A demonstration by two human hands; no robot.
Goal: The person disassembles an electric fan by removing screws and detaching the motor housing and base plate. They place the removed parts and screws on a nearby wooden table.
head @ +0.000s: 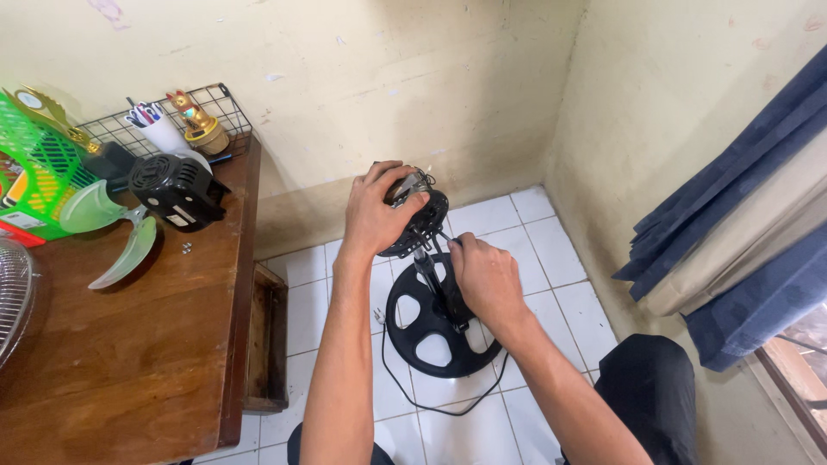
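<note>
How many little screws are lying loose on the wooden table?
2. Both screws lie side by side on the wooden table, just below the black motor cover, right of the green fan blade. More may be hidden.

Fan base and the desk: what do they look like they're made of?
Round fan base on the floor: probably moulded plastic, matte black, with spoke-like cut-outs and smooth edges. Desk: wood or wood veneer, reddish brown, with visible grain and a dull sheen. The left hand grips the motor head; the right hand is at the stem.
</note>
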